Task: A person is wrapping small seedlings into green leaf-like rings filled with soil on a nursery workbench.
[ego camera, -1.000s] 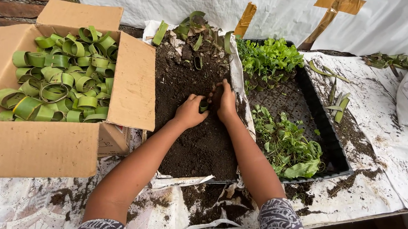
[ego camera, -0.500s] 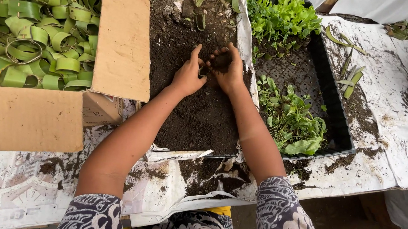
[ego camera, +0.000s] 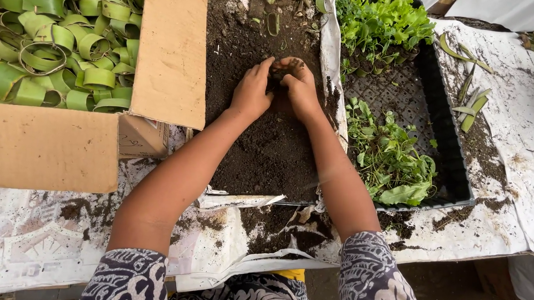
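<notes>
Two bare hands meet over a heap of dark soil (ego camera: 267, 150) spread on a white sheet in the middle of the table. Left hand (ego camera: 250, 93) lies palm down, fingers curled and pressed into the earth. Right hand (ego camera: 300, 87) cups against it, fingers bent around a small clod of soil (ego camera: 286, 65) held between both sets of fingertips. Whether anything else sits inside that clod cannot be told.

Judging by its look, the soil is loose, damp and crumbly; it would likely fall apart unless scooped from beneath and squeezed gently with both palms.

To the left, an open cardboard box (ego camera: 44, 149) is filled with many rings of rolled green leaf strips (ego camera: 57, 38). To the right, just beside the soil, a black plastic seedling tray (ego camera: 446, 142) holds small leafy green seedlings (ego camera: 396, 164), thick at the far end and near corner, bare mesh between. Loose leaf strips (ego camera: 471, 97) lie on the soiled white table cover (ego camera: 514, 140) beyond it.
</notes>
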